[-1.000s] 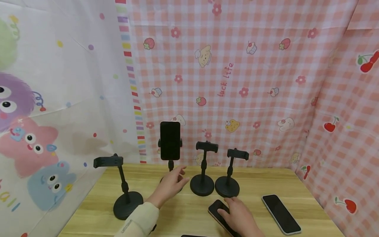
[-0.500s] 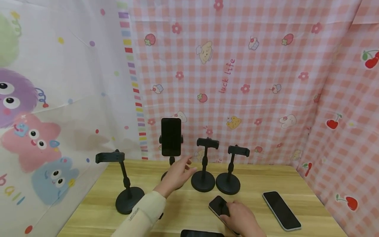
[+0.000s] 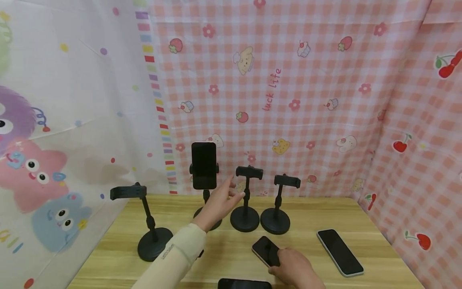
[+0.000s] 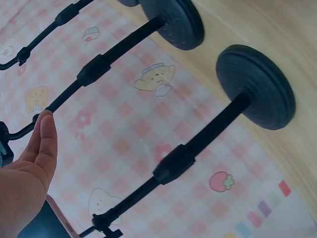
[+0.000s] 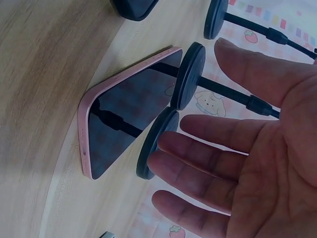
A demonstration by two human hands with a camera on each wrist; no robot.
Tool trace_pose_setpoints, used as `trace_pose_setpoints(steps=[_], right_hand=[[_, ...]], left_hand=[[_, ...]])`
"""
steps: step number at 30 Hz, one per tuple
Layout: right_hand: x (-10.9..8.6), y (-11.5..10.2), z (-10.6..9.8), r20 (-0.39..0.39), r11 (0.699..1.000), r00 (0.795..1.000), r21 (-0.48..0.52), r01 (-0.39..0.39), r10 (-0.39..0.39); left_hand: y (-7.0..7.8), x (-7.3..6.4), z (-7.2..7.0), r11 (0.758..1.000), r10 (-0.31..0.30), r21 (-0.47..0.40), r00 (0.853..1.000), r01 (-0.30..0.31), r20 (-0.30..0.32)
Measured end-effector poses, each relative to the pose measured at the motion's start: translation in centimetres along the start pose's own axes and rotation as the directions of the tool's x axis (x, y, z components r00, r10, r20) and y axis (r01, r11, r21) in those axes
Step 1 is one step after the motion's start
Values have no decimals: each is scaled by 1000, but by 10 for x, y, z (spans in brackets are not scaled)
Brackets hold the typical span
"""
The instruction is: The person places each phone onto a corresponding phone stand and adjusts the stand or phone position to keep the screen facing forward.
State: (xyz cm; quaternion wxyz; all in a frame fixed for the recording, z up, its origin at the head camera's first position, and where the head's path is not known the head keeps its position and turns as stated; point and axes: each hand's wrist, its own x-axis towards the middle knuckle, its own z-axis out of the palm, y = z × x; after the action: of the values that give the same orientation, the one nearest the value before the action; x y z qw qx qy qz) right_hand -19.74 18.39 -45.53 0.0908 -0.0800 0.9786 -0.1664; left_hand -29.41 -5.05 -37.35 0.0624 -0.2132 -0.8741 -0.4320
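My left hand (image 3: 220, 202) reaches over the table, its fingers extended and holding nothing. Its fingertips overlap the pole of a black phone stand (image 3: 246, 218) in the head view; the left wrist view likewise has the fingers (image 4: 45, 141) across a pole. Behind that hand, a phone (image 3: 203, 165) is clamped upright in another stand. A pink-edged phone (image 5: 133, 111) lies face up on the table. Beside it, my right hand (image 3: 294, 267) overlaps its near end in the head view; in the right wrist view the fingers are spread and slightly bent, with nothing between them.
A stand with a holder but no phone (image 3: 155, 244) is at the left, and a similar one (image 3: 275, 220) at the back right. A pale-edged phone (image 3: 340, 253) lies at the right, while another phone (image 3: 244, 284) shows at the bottom edge. Patterned curtains (image 3: 303, 80) hang behind.
My left hand has moved right and farther back, up to the middle stand. My right hand has drawn slightly back toward the phone's near end, uncovering more of its screen.
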Motion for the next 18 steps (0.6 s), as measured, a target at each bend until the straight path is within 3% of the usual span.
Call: trace_pose_setpoints(steps=[9, 18], right_hand=[[0, -4, 0, 37, 1000, 999, -9, -21, 21], [1, -3, 0, 48, 1000, 999, -1, -3, 3]], left_hand=[[13, 14, -1, 1000, 5, -20, 999, -6, -38], [16, 24, 0, 999, -15, -37, 999, 13, -49]])
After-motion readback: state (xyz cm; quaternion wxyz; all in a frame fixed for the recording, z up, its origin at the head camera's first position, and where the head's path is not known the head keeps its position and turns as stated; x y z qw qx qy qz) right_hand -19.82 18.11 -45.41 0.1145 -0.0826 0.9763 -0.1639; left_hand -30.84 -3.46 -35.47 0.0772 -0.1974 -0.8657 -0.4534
